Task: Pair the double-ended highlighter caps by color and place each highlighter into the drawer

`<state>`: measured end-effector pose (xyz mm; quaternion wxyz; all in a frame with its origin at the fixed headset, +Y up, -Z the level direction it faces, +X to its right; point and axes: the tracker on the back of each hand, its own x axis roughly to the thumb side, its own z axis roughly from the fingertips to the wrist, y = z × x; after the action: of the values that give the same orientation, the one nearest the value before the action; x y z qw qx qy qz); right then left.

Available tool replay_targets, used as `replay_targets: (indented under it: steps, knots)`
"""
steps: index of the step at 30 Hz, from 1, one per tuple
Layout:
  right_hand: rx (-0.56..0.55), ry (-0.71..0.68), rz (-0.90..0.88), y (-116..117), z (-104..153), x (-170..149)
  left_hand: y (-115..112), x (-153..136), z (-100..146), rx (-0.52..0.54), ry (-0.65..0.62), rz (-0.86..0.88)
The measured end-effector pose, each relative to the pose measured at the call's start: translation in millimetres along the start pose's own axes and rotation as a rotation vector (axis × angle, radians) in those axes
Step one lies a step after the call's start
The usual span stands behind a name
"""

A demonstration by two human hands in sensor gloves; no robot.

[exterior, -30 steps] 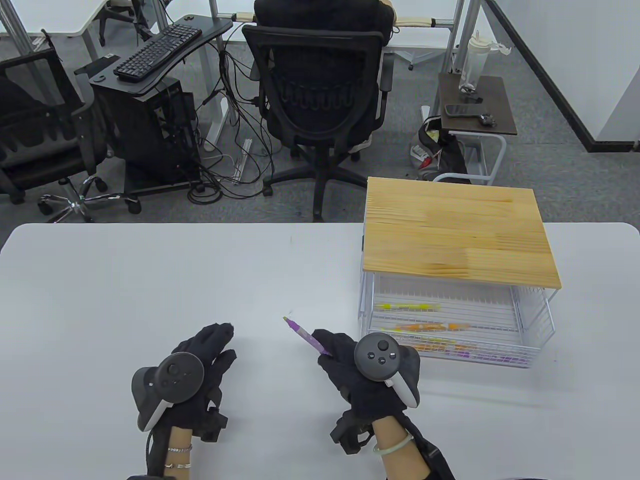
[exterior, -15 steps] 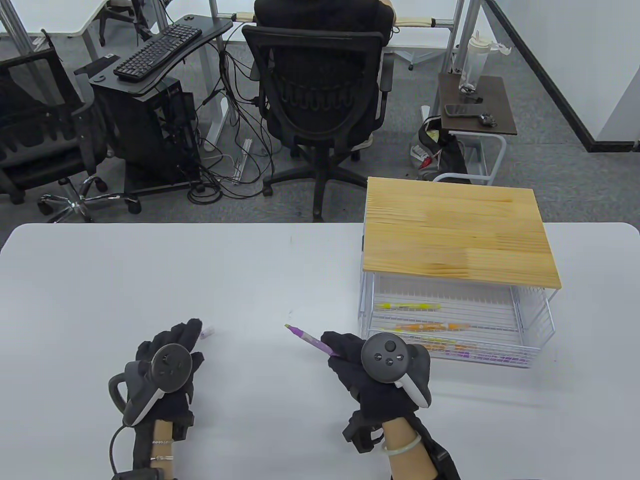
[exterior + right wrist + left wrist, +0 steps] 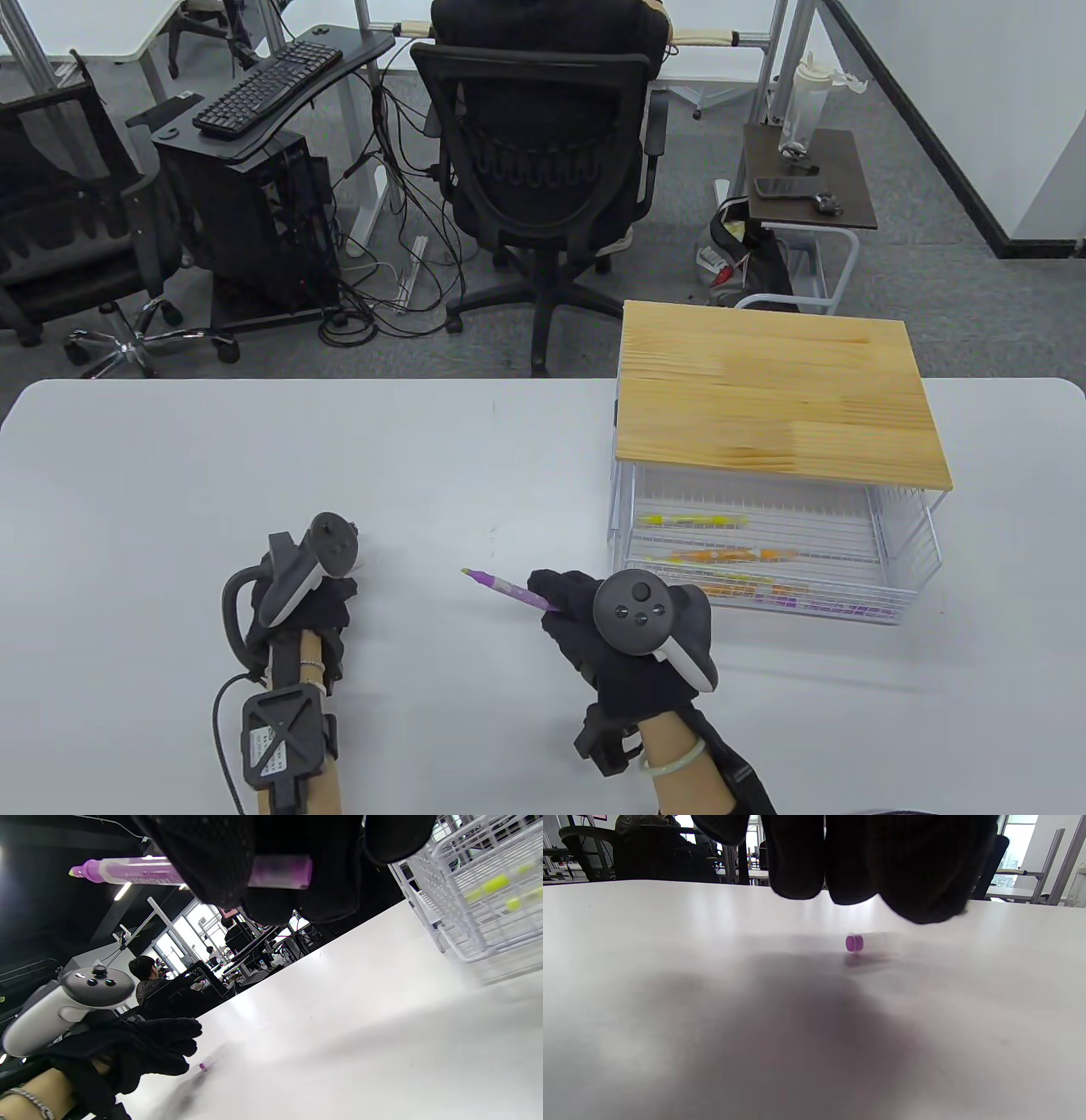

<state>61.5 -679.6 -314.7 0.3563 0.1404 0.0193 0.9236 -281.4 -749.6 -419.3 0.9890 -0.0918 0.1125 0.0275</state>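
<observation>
The right hand (image 3: 612, 645) is gripping a purple highlighter (image 3: 509, 587), tip uncapped, above the table (image 3: 170, 475). The left hand (image 3: 144, 1052) is hovering, fingers relaxed, over its clear purple-ended cap (image 3: 856, 943).

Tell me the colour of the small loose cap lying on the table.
Clear cap with a purple end, clearest in the left wrist view.

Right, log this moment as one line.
left hand: hovering over purple cap, not gripping | right hand: holding uncapped purple highlighter | drawer: open
</observation>
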Motion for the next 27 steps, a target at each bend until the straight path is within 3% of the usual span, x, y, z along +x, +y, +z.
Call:
replay_targets:
  steps: [4, 8, 18, 21, 23, 27]
  knots:
    - [0.002, 0.007, -0.011, -0.8, -1.2, -2.5, -9.3, 4.9, -16.0, -0.042, 0.057, -0.011]
    - [0.027, 0.004, -0.007, 4.2, -2.9, -0.8, -16.6, 5.5, -25.4, 0.003, 0.070, 0.021]
    - [0.083, 0.021, 0.031, 21.5, -10.4, 0.5, -16.7, 16.3, -31.6, 0.068, 0.153, -0.090]
    - [0.084, 0.020, 0.042, 22.6, -10.7, 1.9, -17.6, 21.4, -29.2, 0.010, 0.125, -0.102]
    - [0.096, 0.026, 0.049, 23.9, -11.4, 0.0, -12.3, 22.3, -22.7, 0.033, 0.084, -0.032]
    - [0.099, 0.031, 0.036, 25.0, -11.8, -1.6, 12.3, 21.1, 6.0, 0.081, -0.138, 0.195]
